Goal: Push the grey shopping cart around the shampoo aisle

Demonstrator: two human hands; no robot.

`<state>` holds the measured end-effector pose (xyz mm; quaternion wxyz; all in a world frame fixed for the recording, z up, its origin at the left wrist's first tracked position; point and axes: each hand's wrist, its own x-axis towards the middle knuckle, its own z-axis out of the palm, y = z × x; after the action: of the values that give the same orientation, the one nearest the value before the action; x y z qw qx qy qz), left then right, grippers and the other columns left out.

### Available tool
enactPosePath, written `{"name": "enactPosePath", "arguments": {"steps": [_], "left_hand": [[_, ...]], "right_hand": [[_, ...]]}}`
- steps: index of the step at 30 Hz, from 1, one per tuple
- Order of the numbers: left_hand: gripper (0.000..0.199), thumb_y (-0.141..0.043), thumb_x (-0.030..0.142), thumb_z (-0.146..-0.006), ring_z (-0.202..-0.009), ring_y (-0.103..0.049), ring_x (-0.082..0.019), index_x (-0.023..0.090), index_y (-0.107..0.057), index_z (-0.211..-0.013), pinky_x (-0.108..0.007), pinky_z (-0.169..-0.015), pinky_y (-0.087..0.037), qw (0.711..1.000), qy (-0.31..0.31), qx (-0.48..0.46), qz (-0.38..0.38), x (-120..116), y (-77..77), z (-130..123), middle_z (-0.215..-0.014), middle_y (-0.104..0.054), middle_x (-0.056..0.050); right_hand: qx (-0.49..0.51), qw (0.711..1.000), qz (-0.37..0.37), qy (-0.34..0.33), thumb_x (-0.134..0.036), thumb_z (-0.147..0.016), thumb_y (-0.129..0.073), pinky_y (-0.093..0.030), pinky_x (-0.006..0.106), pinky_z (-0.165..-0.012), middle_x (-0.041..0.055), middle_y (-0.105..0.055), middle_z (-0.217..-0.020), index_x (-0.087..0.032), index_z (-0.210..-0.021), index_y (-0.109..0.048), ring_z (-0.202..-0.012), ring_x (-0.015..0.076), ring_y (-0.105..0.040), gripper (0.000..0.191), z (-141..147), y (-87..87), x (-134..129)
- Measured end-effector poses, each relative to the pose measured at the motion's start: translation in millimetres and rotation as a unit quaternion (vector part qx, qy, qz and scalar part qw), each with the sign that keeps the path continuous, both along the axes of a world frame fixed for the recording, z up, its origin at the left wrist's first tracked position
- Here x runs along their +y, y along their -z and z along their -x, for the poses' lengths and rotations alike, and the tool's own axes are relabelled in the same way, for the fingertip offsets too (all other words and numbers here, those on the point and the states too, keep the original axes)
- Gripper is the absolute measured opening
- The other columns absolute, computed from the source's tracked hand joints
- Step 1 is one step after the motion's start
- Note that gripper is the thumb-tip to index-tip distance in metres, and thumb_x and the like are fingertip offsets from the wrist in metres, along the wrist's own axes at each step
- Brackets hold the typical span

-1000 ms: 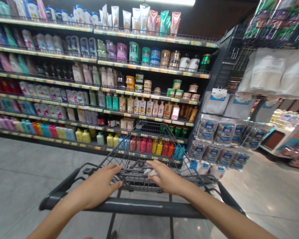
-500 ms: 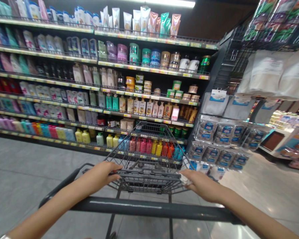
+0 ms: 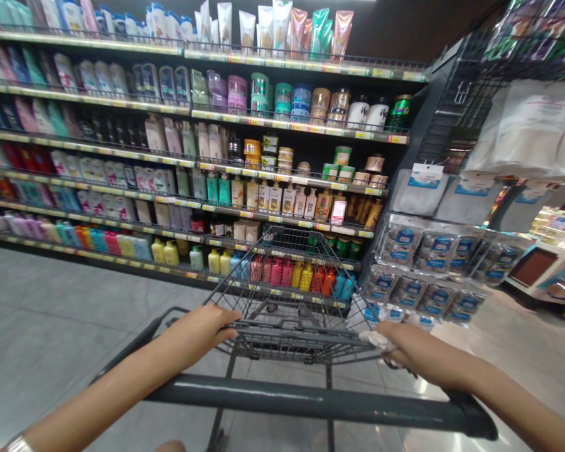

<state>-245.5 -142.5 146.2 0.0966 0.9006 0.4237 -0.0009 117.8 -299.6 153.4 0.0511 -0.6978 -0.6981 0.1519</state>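
Observation:
A dark metal shopping cart (image 3: 292, 339) stands in front of me, its thick grey handlebar (image 3: 301, 398) crossing below my wrists. My left hand (image 3: 204, 329) is closed on the left part of the cart's rear basket rim, thumb and fingers around it. At the right end of that rim is my right hand (image 3: 417, 351), closed on a crumpled white tissue (image 3: 376, 340) that lies against the cart frame. The basket holds nothing that I can make out.
Long shelves (image 3: 122, 150) of bottles, tubes and jars run across beyond the cart. On the right hang silver packets (image 3: 400, 242) and white bagged items (image 3: 530, 125). Grey tiled floor (image 3: 37, 314) shows at the left, and a display stand (image 3: 537, 263) stands at the far right.
The shelves and hanging packets appear shifted right and slightly larger. My right hand has moved right and its tissue shows more; my left hand keeps its grip on the rim.

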Motion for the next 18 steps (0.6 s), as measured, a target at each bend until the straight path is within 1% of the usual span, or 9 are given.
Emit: {"name": "enactPosePath", "arguments": {"steps": [2,5,8,10,13,15,18], "left_hand": [[0.037,-0.049,0.028,-0.085,-0.106,-0.064,-0.026,0.022,-0.062,-0.119,-0.033,-0.089,-0.048,1.000,-0.015,0.009,0.004,-3.0,-1.3,-0.8,-0.112,-0.069,-0.010],[0.035,-0.049,0.027,-0.085,-0.105,-0.064,-0.026,0.023,-0.064,-0.117,-0.032,-0.088,-0.048,1.000,-0.026,0.005,0.003,-7.4,-3.1,-1.3,-0.111,-0.070,-0.008],[0.034,-0.048,0.028,-0.084,-0.100,-0.066,-0.024,0.025,-0.065,-0.114,-0.030,-0.085,-0.049,1.000,-0.025,0.001,-0.006,-10.5,-2.9,-1.5,-0.106,-0.072,-0.007],[0.034,-0.047,0.028,-0.084,-0.095,-0.068,-0.024,0.025,-0.065,-0.112,-0.030,-0.082,-0.050,1.000,-0.025,0.005,-0.013,-11.2,-0.3,-1.7,-0.102,-0.073,-0.007],[0.031,-0.047,0.028,-0.082,-0.091,-0.068,-0.023,0.024,-0.067,-0.106,-0.030,-0.079,-0.051,0.999,-0.025,0.005,-0.019,-10.0,8.4,-1.8,-0.096,-0.073,-0.007],[0.030,-0.048,0.031,-0.081,-0.090,-0.069,-0.023,0.024,-0.068,-0.103,-0.029,-0.078,-0.051,0.999,-0.034,-0.002,-0.026,-8.6,15.6,-1.7,-0.094,-0.074,-0.007],[0.030,-0.049,0.036,-0.081,-0.088,-0.069,-0.023,0.024,-0.068,-0.101,-0.029,-0.077,-0.052,0.998,-0.052,-0.006,-0.034,-8.3,22.5,-1.9,-0.090,-0.074,-0.007]], "right_hand": [[0.031,0.999,-0.003,0.012,-0.028,-0.083,-0.048,-0.045,0.033,-0.084,0.0090,-0.069,-0.095,-0.021,-0.089,-0.064,-0.092,0.0238,-0.062,0.018,-8.5,-3.9,-3.7],[0.076,0.996,-0.027,0.041,-0.037,-0.085,-0.043,-0.045,0.034,-0.088,0.0090,-0.068,-0.099,-0.022,-0.092,-0.064,-0.097,0.0252,-0.061,0.027,-18.4,-7.4,-11.3],[0.100,0.993,-0.036,0.053,-0.038,-0.085,-0.041,-0.045,0.034,-0.088,0.0091,-0.067,-0.104,-0.022,-0.098,-0.062,-0.098,0.0251,-0.061,0.030,-20.7,-6.4,-18.8],[0.098,0.993,-0.032,0.058,-0.036,-0.085,-0.041,-0.045,0.035,-0.088,0.0097,-0.067,-0.105,-0.022,-0.099,-0.062,-0.097,0.0254,-0.061,0.029,-17.9,-3.9,-21.7],[0.105,0.991,-0.032,0.070,-0.038,-0.085,-0.042,-0.044,0.036,-0.091,0.0109,-0.066,-0.112,-0.022,-0.103,-0.061,-0.103,0.0267,-0.060,0.031,-10.1,1.3,-20.7],[0.103,0.991,-0.031,0.074,-0.039,-0.085,-0.042,-0.043,0.037,-0.091,0.0120,-0.066,-0.113,-0.020,-0.105,-0.060,-0.105,0.0273,-0.060,0.033,-2.4,5.5,-15.6],[0.074,0.994,-0.038,0.071,-0.034,-0.088,-0.040,-0.044,0.035,-0.086,0.0128,-0.068,-0.107,-0.019,-0.101,-0.061,-0.100,0.0269,-0.062,0.030,14.9,12.2,-1.9]]}}
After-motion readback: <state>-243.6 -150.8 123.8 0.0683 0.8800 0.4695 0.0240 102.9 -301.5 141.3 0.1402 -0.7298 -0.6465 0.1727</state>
